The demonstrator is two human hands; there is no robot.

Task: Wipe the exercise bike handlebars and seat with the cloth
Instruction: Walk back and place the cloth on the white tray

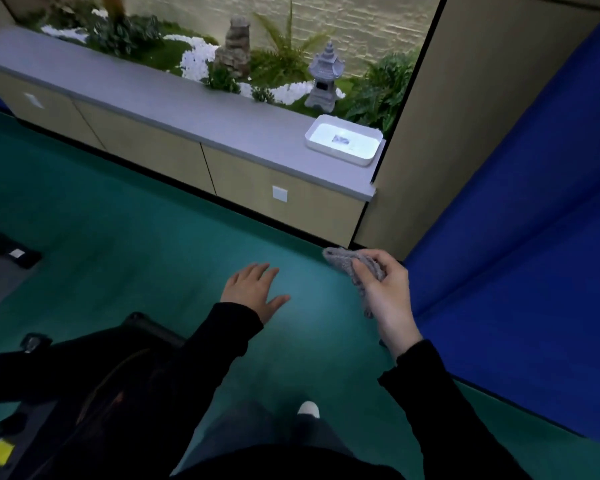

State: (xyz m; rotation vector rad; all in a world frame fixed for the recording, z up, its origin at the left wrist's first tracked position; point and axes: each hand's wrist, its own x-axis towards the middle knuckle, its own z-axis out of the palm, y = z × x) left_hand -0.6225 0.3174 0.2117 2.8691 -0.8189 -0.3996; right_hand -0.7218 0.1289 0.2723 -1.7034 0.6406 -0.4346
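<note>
Left hand [253,292] is out front, palm down, arm in a black sleeve [219,344] reaching forward over the teal green floor [136,237]. Its fingers are spread and relaxed, the grip apart, nothing in it. Over on the other side, the right hand [385,292] is raised a touch higher, wrist turned inward, thumb on top. That grip is clamped on the small grey knitted cloth [342,259]. The cloth is bunched between thumb and fingers: one corner pokes out to the left past the fingertips, and a short tail hangs down under the palm.

The dark, blurred frame of the exercise bike [94,372] sits low on the left, partly behind the left sleeve. Handlebars and seat can't be told apart in this view. The cloth is well apart from the bike, with the left arm between them.

Down at the bottom, a white shoe toe [308,408] shows on the floor. Ahead, a long grey-topped table [174,98] runs along a window, with a white rectangular tray [313,139] at its right end. A grey stone lantern [324,77] stands behind it among ferns. A blue padded mat [534,237] fills the right.
</note>
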